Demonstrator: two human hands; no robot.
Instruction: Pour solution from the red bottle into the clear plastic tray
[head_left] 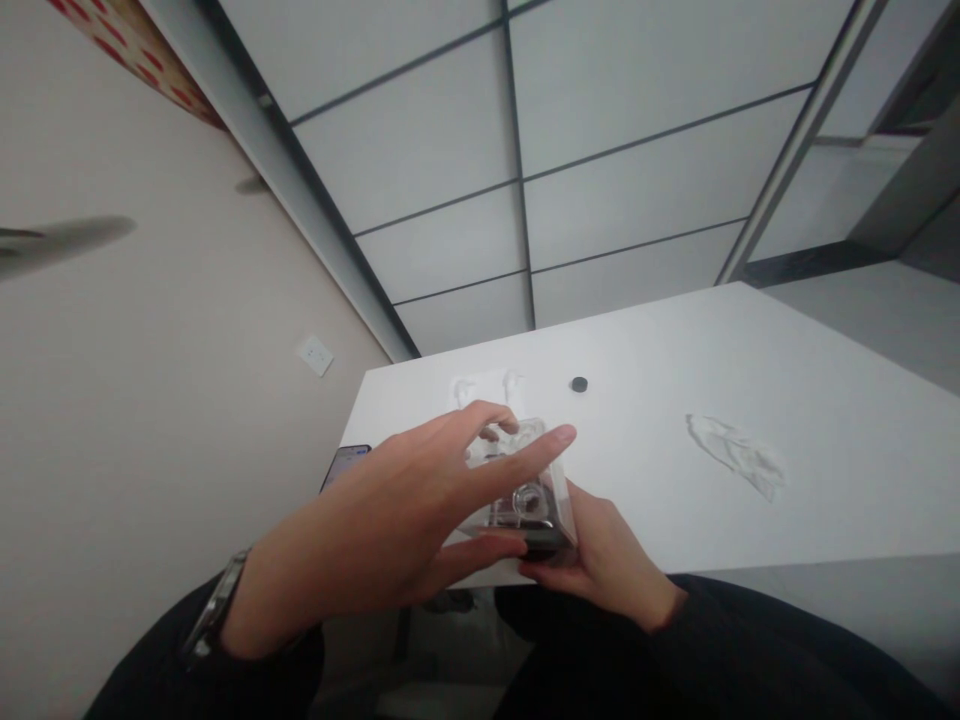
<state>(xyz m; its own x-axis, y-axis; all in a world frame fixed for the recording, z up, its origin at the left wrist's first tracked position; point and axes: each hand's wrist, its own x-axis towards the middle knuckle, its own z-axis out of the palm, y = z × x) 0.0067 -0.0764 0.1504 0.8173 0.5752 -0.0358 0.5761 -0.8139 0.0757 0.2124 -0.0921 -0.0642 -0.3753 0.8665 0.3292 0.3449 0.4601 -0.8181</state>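
The right hand (600, 560) is cradling a clear plastic box (525, 500) from below, its fingers (551, 575) curling around the lower corner and holding it over the near edge of the white worktop (825, 480). The left hand (375, 510), a watch (214, 610) on its wrist, is reaching across the box with its fingers spread wide. A small dark disc (579, 384) is lying on the worktop beyond.

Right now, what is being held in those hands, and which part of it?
The right hand holds a clear plastic box from below, at its near edge. The left hand spreads across the box, but whether it grips cannot be told.
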